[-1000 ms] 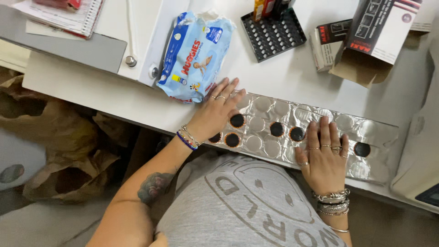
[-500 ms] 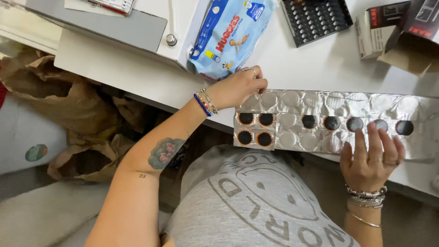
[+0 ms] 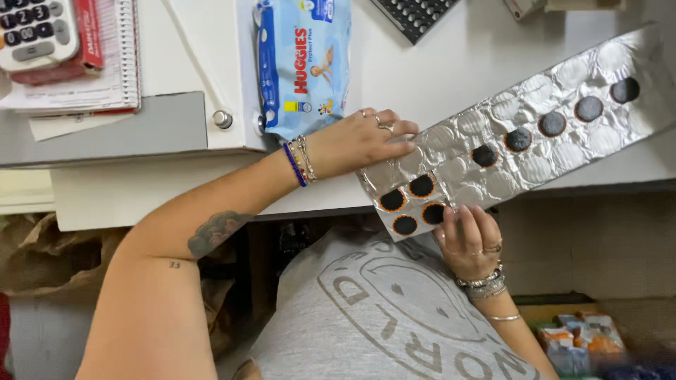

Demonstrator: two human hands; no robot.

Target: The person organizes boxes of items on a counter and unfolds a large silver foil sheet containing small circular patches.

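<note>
With our left hand (image 3: 355, 144) flat on the foil sheet (image 3: 521, 127) overhanging the table's (image 3: 436, 77) near edge, our right-hand fingers (image 3: 458, 224) pinch a round black patch (image 3: 433, 213); most pockets look emptied, several patches remain.

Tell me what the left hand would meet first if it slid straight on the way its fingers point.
The left hand lies flat on the near end of the foil sheet, fingers pointing along it. Going straight on, it would probably first meet the black round patch stuck on the foil, though its exact line is uncertain.
</note>
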